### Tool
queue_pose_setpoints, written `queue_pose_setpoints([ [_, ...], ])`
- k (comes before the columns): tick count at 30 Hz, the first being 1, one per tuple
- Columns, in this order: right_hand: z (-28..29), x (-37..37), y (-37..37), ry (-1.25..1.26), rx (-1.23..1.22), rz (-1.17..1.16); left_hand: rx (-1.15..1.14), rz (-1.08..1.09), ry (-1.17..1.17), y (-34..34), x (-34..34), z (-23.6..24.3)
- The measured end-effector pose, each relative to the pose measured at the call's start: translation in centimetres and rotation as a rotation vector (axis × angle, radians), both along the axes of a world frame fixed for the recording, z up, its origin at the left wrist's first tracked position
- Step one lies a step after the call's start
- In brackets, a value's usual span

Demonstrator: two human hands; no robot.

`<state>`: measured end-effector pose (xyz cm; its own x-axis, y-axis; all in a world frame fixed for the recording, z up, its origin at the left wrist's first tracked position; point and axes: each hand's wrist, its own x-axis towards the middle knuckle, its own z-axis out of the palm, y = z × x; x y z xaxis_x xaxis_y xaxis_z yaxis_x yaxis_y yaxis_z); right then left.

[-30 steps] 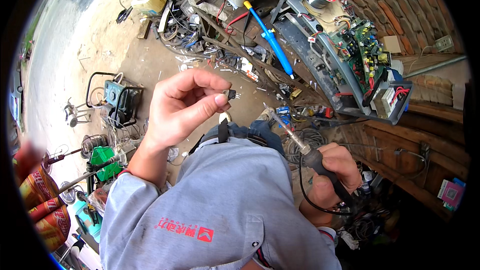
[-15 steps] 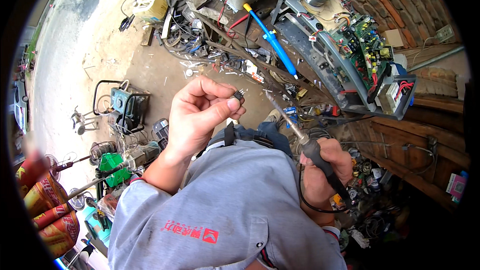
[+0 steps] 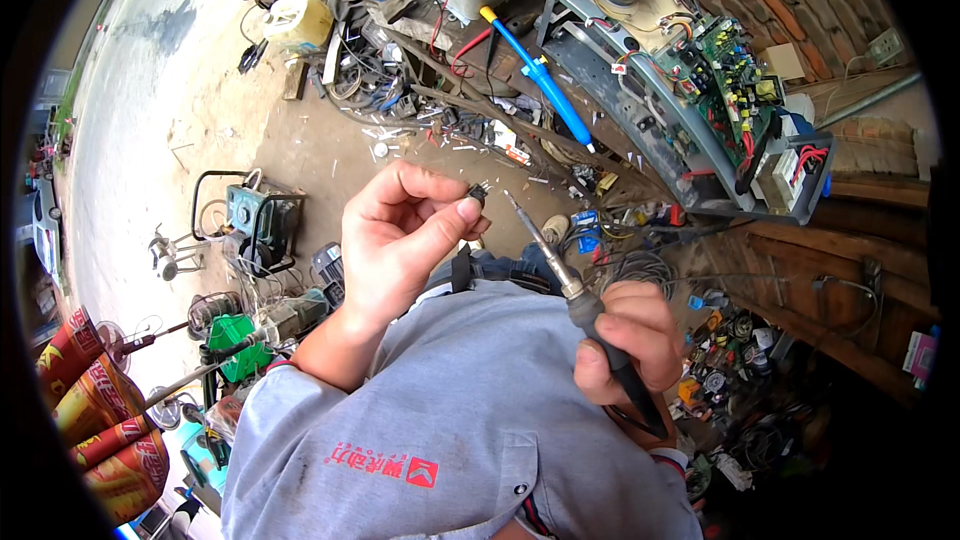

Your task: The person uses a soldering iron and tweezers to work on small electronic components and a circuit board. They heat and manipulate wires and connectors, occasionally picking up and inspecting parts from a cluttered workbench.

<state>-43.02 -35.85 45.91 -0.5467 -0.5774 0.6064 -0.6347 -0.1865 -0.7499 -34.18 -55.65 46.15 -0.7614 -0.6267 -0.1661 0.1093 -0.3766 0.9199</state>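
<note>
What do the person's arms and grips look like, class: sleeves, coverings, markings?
The left grip and right grip are ungloved. The forearms are bare below short grey sleeves, whose cuffs carry narrow trim that includes red.

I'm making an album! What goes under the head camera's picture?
Left hand pinches a small dark part; right hand holds a soldering iron, its tip close by.

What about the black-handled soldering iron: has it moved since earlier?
Yes: the black-handled soldering iron, in the right hand, has shifted left, nearer the left hand, judged against the long blue-and-yellow plastic tube.
</note>
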Motion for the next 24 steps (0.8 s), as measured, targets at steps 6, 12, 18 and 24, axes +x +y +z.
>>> queue_pose_setpoints([
  [6,-0.4,0.5,-0.4,0.092,-0.007,0.001,-0.037,0.018,-0.008,0.1,-0.1,0.2],
  [12,-0.4,0.6,-0.5,0.113,-0.007,-0.031,-0.06,0.008,-0.03,0.3,-0.1,0.3],
  [18,-1.0,0.2,-0.4,0.05,-0.074,-0.043,-0.07,0.008,-0.055,0.3,-0.2,0.3],
  [24,-1.3,0.0,-0.3,0.06,-0.067,-0.027,-0.083,-0.006,-0.072,0.4,-0.3,0.1],
])
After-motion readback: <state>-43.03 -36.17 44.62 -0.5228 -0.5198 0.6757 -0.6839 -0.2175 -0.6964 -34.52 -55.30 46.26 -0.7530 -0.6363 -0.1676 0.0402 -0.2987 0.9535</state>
